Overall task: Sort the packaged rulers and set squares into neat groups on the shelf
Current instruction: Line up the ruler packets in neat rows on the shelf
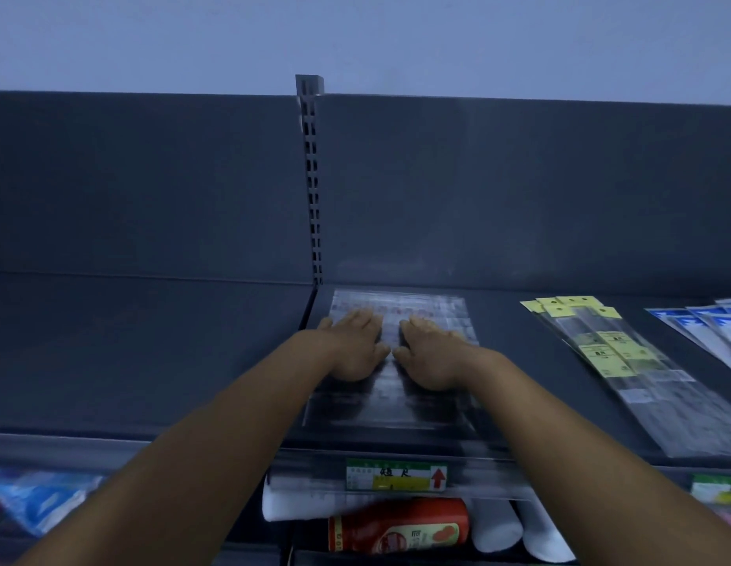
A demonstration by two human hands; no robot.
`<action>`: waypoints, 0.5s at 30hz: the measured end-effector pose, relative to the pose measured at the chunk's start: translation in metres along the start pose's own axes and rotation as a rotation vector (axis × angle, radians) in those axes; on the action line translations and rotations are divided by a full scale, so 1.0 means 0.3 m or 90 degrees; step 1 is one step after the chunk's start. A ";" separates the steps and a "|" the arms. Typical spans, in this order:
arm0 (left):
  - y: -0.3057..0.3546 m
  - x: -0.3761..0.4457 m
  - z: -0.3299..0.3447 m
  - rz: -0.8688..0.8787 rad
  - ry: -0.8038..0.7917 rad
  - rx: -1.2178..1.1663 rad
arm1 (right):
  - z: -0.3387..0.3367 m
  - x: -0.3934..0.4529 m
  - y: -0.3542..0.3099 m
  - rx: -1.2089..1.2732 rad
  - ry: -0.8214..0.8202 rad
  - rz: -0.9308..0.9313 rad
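Note:
A stack of clear-packaged set squares point(427, 308) lies flat on the dark grey shelf point(151, 353), just right of the slotted upright. My left hand point(355, 349) and my right hand point(431, 357) both rest palm-down on that stack, side by side, fingers straight and pointing to the back panel. Farther right, several long packaged rulers with yellow header cards point(617, 361) lie fanned out diagonally. At the far right edge lies another group of packages with blue and white headers point(707, 324).
The shelf's left bay holds nothing in view. A price label with a red arrow point(396, 475) sits on the shelf's front rail. Below it lie a red bottle point(400, 524), white rolls point(498, 524), and blue packets point(41, 500) at the lower left.

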State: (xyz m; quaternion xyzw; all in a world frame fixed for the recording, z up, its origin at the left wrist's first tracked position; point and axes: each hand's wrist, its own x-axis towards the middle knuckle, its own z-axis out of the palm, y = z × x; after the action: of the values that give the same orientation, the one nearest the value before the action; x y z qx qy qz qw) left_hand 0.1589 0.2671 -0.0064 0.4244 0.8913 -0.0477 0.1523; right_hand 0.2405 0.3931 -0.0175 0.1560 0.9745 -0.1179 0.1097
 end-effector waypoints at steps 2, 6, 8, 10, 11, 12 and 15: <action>-0.009 0.014 0.007 0.005 -0.006 -0.009 | -0.002 0.012 0.006 0.002 0.003 0.002; -0.021 0.067 -0.015 0.019 0.052 -0.030 | -0.024 0.056 0.001 0.019 0.050 0.020; -0.032 0.101 -0.026 0.016 0.054 -0.026 | -0.032 0.089 0.003 0.020 0.050 0.035; -0.045 0.126 -0.030 0.015 0.038 -0.024 | -0.036 0.118 0.010 0.017 0.041 0.047; -0.050 0.134 -0.029 0.016 0.026 -0.025 | -0.038 0.127 0.013 0.015 0.030 0.050; -0.053 0.138 -0.026 0.016 0.016 -0.025 | -0.038 0.133 0.015 0.010 0.018 0.050; -0.055 0.142 -0.019 0.017 0.005 -0.018 | -0.033 0.134 0.021 -0.006 0.004 0.042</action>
State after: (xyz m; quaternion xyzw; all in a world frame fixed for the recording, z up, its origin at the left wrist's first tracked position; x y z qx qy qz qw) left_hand 0.1195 0.2896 -0.0149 0.4339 0.8869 -0.0313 0.1552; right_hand 0.2035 0.4128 -0.0194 0.1882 0.9697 -0.1092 0.1110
